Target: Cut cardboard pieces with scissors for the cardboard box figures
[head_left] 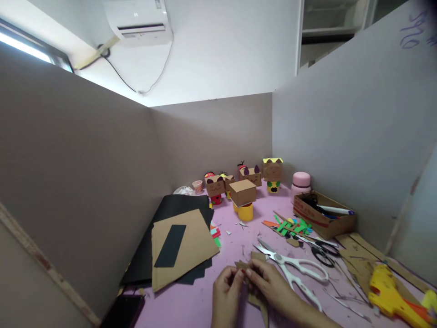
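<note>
Near the front edge, my left hand [226,291] is closed, its thumb and fingers pinching a small piece of brown cardboard [241,265]. My right hand [269,280] grips the same piece from the other side, its thumb close to my left thumb. A spot of red shows at my left thumb tip; I cannot make out what it is. Under my hands lies a strip of cardboard [258,301], partly hidden. White-handled scissors [290,264] lie spread open just beyond my right hand. Farther back, a cardboard box [243,193] rests on a yellow base [245,212].
Cardboard sheets [194,241] lie over black sheets [170,205] at left, near a phone [123,311]. Box-headed animal figures [215,187] stand behind. At right are colored scraps [293,225], black-handled scissors [322,255], a tool box [324,218], a pink bottle [301,184] and a yellow glue gun [385,291].
</note>
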Tool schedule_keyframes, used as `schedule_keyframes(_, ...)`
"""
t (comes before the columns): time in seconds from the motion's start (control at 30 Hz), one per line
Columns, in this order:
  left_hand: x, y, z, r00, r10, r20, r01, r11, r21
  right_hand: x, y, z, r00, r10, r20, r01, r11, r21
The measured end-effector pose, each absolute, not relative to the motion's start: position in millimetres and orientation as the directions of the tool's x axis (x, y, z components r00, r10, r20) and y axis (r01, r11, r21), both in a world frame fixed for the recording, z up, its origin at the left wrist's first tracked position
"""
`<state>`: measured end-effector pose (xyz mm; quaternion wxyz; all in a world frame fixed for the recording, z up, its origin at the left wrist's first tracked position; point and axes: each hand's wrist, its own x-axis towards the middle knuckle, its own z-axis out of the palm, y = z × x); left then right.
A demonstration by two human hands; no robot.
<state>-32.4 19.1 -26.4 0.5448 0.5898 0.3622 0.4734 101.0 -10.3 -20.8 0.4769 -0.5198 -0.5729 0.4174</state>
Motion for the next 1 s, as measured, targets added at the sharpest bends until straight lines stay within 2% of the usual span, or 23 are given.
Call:
schedule_keyframes(0.17,-35,24,-26,0.329,0.937,0.122,-0.179,-0.065,0.982,97,-7,-22,-0.04,0.999,0.014,-0.012,0.013,-1.0)
schedule_keyframes(0.27,-34,26,-25,0.427,0.903,0.043,-0.248,0.071,0.966,99,-9,-24,-0.089,0.995,-0.034,-0.112,-0.043,-0.993)
schedule_keyframes(0.37,-33,26,-26,0.561,0.828,-0.013,-0.301,0.219,0.928,100,-12,-23,-0.158,0.984,-0.078,-0.174,-0.105,-0.979)
schedule_keyframes(0.47,-33,27,-25,0.551,0.834,-0.007,-0.349,0.238,0.906,111,-11,-19,-0.126,0.989,-0.084,-0.196,-0.107,-0.975)
schedule_keyframes(0.57,-37,32,-24,0.387,0.922,0.002,-0.34,0.14,0.93,145,5,-11,0.098,0.994,-0.047,-0.179,-0.029,-0.983)
schedule_keyframes(0.63,-41,36,-25,0.27,0.963,0.02,-0.236,0.046,0.971,179,24,-5,0.294,0.955,-0.033,-0.151,0.012,-0.988)
schedule_keyframes(0.7,-43,37,-26,0.204,0.978,0.049,-0.103,-0.028,0.994,215,47,-2,0.432,0.9,-0.062,-0.12,-0.011,-0.993)
schedule_keyframes(0.8,-41,33,-26,0.278,0.952,0.129,0.112,-0.165,0.98,255,83,-3,0.559,0.819,-0.13,-0.107,-0.084,-0.991)
schedule_keyframes(0.9,-37,27,-26,0.437,0.866,0.242,0.305,-0.396,0.866,273,116,-8,0.62,0.764,-0.179,-0.128,-0.126,-0.984)
schedule_keyframes(1.0,-35,24,-27,0.485,0.81,0.33,0.377,-0.534,0.757,277,140,-14,0.649,0.74,-0.178,-0.147,-0.108,-0.983)
